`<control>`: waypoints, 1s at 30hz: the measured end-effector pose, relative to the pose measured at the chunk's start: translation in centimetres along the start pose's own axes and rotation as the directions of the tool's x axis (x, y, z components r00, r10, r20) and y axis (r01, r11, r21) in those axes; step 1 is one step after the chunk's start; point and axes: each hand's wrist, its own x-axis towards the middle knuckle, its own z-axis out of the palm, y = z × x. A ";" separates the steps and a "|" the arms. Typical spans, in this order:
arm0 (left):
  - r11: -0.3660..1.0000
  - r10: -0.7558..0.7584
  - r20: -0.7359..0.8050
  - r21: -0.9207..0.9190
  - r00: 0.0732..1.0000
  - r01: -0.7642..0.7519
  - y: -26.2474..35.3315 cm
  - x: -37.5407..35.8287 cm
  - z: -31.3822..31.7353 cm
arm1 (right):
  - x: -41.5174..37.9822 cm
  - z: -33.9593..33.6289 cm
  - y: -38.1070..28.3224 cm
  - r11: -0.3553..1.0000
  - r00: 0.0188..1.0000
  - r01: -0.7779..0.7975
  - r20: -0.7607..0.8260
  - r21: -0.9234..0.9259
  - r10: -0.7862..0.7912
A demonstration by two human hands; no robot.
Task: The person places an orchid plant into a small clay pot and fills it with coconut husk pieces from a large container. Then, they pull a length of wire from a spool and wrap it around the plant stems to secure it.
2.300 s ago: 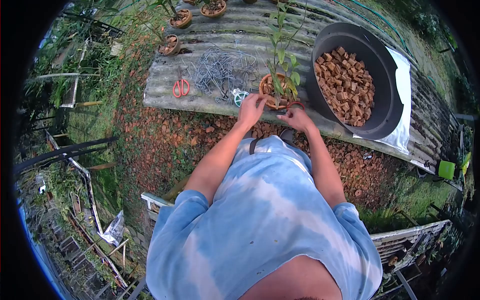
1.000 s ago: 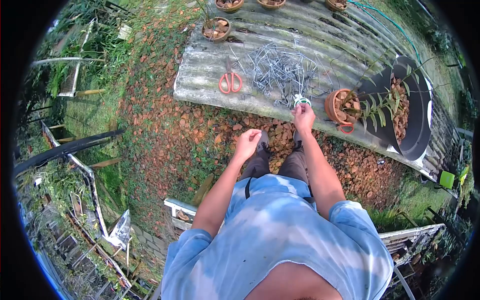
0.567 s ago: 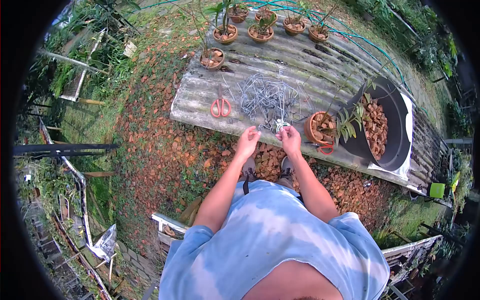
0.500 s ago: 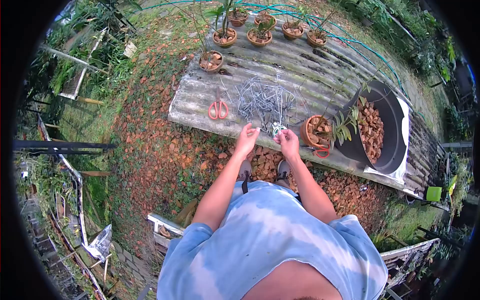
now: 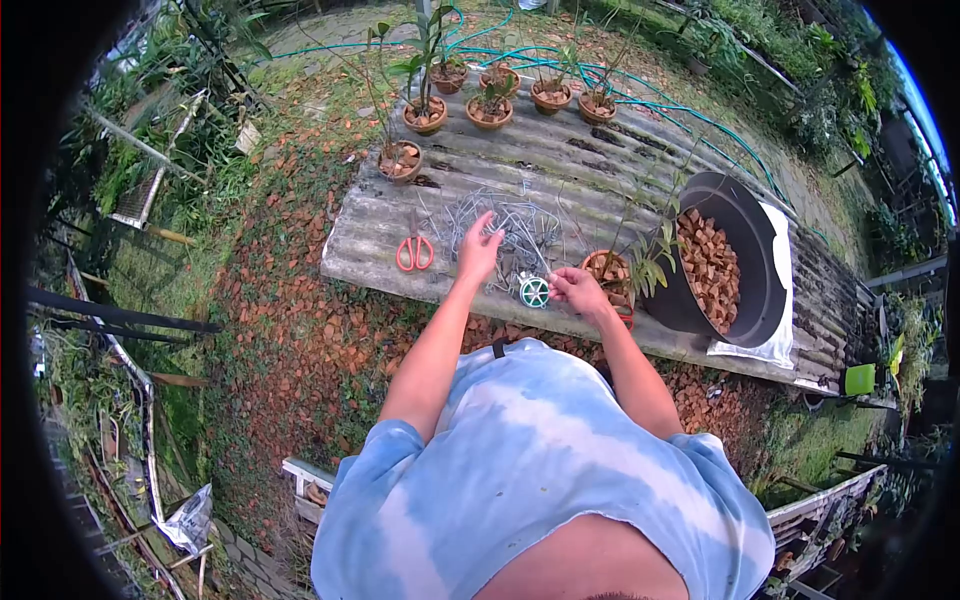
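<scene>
My left hand [image 5: 480, 252] is over the near left part of a tangled heap of grey wire pieces [image 5: 525, 225], its fingers apart and nothing visible in them. My right hand [image 5: 578, 289] is closed in a pinch on a thin length of wire [image 5: 543, 262], which slants up toward the heap. Just left of those fingertips is a round green-and-white spool [image 5: 534, 292], near the sheet's front edge. Red-handled scissors [image 5: 414, 254] lie left of the heap. Beside my right hand stands a potted plant in a clay pot [image 5: 606, 268], partly hidden by the hand.
A corrugated sheet [image 5: 350, 235] forms the work surface. At right, a big black tub [image 5: 768, 290] of brown chunks tilts on a white sack [image 5: 782, 350]. Several potted plants [image 5: 425, 118] line the back, near a green hose [image 5: 690, 113]. A red handle [image 5: 627, 318] shows beside my right wrist.
My left hand has moved up and away from my right hand, over the wire heap. My right hand is now right of the spool, whose face shows more fully. The camera view has shifted.
</scene>
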 end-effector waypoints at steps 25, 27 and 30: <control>0.966 -0.213 -0.190 0.107 0.958 0.236 -0.1 -0.6 -3.4 | 7.0 3.0 -6.4 0.907 0.870 0.314 -0.297 -0.279 -0.393; 0.956 -0.267 -0.195 0.069 0.944 0.285 0.0 -1.0 -3.6 | 7.8 3.2 -6.5 0.910 0.862 0.361 -0.300 -0.204 -0.409; 0.929 -0.370 -0.240 -0.079 0.898 0.361 -0.6 -1.4 -3.7 | 8.5 3.3 -6.2 0.922 0.882 0.356 -0.270 -0.151 -0.385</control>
